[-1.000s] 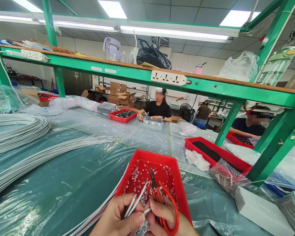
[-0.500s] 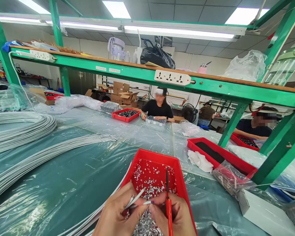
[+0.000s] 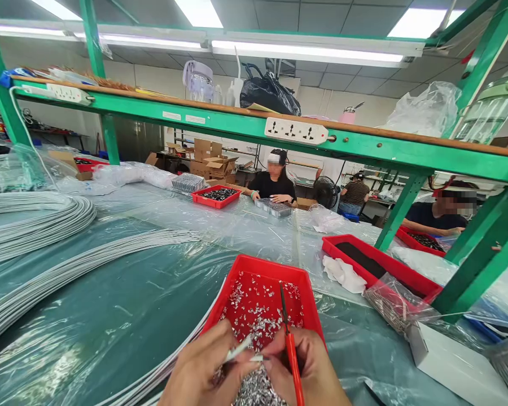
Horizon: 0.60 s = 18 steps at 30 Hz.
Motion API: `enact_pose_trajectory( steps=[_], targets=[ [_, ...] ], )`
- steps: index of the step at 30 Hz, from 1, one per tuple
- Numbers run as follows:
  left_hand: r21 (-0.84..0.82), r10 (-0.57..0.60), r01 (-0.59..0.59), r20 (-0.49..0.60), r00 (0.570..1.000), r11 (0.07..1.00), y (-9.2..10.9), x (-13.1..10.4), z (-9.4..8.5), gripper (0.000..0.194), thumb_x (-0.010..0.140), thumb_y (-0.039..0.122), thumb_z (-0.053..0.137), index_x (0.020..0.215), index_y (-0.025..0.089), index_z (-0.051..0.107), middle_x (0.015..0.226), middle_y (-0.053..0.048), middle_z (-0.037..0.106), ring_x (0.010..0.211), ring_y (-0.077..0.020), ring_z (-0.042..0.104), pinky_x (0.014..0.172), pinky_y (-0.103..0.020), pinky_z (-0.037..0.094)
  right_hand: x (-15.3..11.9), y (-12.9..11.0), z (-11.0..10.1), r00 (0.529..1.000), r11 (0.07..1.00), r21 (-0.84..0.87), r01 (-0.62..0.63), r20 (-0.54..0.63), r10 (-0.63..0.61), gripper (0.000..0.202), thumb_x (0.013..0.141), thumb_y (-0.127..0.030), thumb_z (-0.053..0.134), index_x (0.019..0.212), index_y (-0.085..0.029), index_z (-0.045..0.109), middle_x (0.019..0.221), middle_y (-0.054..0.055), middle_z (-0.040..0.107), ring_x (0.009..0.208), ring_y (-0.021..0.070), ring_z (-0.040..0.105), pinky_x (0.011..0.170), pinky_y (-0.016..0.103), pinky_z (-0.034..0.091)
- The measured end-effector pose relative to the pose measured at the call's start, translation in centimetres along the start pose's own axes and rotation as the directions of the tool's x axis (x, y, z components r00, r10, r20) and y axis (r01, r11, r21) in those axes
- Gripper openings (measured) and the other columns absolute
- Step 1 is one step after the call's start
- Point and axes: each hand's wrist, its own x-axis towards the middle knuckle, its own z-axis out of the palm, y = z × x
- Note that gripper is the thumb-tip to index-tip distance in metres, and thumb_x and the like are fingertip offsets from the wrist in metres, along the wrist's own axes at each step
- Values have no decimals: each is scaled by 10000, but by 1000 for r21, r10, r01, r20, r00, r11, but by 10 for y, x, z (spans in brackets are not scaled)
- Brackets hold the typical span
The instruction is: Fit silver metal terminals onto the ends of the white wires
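White cable ends (image 3: pixel 239 349) stick out from between the fingers of my left hand (image 3: pixel 205 369), which is closed round them. My right hand (image 3: pixel 307 369) holds orange-handled scissors (image 3: pixel 293 361), their dark blades pointing up and away, while its thumb and forefinger are close to the tip of a cable end. Whether those fingertips touch the tip is hard to tell. Both hands are over the near part of a red tray (image 3: pixel 275 268). Small silvery scraps (image 3: pixel 258 389) lie in the tray, piled thickest near my hands.
Bundles of white cable (image 3: pixel 84 256) lie at the left. At the right are a long red tray (image 3: pixel 427 287), a white cloth (image 3: pixel 342 275) and a white box (image 3: pixel 452 363). A green shelf frame (image 3: pixel 220 121) spans above. Across the table, a person works beside a red tray (image 3: pixel 215 202).
The scissors have tilted, with the blade tips further left and the handles further right. My right hand has shifted slightly right. The person across has moved their hands over the grey pack.
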Motion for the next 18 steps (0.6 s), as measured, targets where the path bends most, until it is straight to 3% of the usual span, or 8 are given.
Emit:
enact_pose_trajectory(
  steps=[3, 5, 8, 15, 18],
  targets=[
    [-205, -241, 264, 129, 962, 943, 3, 8, -1, 280, 789, 394, 617, 607, 183, 597, 640, -31, 592, 581, -157, 526, 538, -238, 364, 1, -10, -1, 995, 1000, 8, 29, 91, -30, 252, 593, -370, 720, 634, -169, 573, 454, -61, 448, 413, 75, 359, 417, 213, 274],
    [-246, -336, 370, 168, 927, 896, 4, 11, -2, 332, 746, 462, 638, 588, 174, 590, 611, -24, 581, 554, -152, 504, 514, -239, 342, 2, -11, -1, 994, 999, 37, 29, 100, -32, 283, 589, -403, 734, 649, -166, 591, 464, -54, 458, 418, 74, 359, 411, 208, 264],
    [-260, -361, 392, 160, 919, 882, 5, 11, -1, 325, 739, 450, 643, 580, 171, 591, 604, -20, 581, 559, -150, 497, 520, -241, 329, 2, -5, 0, 997, 997, 71, 33, 62, -37, 314, 576, -423, 749, 665, -161, 602, 491, -45, 472, 429, 71, 368, 418, 203, 269],
    [-182, -286, 310, 146, 947, 933, 10, 13, 0, 264, 786, 367, 605, 603, 178, 623, 635, -18, 580, 598, -150, 517, 558, -250, 319, -1, -4, 2, 1000, 997, 77, 9, -21, -7, 339, 513, -370, 798, 635, -146, 575, 500, -40, 502, 455, 80, 424, 466, 201, 330],
    [-266, -357, 420, 255, 899, 868, 10, 14, 0, 296, 739, 403, 637, 573, 169, 567, 596, 3, 528, 545, -125, 439, 525, -245, 278, -2, -9, -1, 1000, 999, 42, 8, -15, -8, 369, 480, -344, 822, 647, -140, 565, 515, -38, 506, 457, 80, 428, 467, 204, 327]
  ],
)
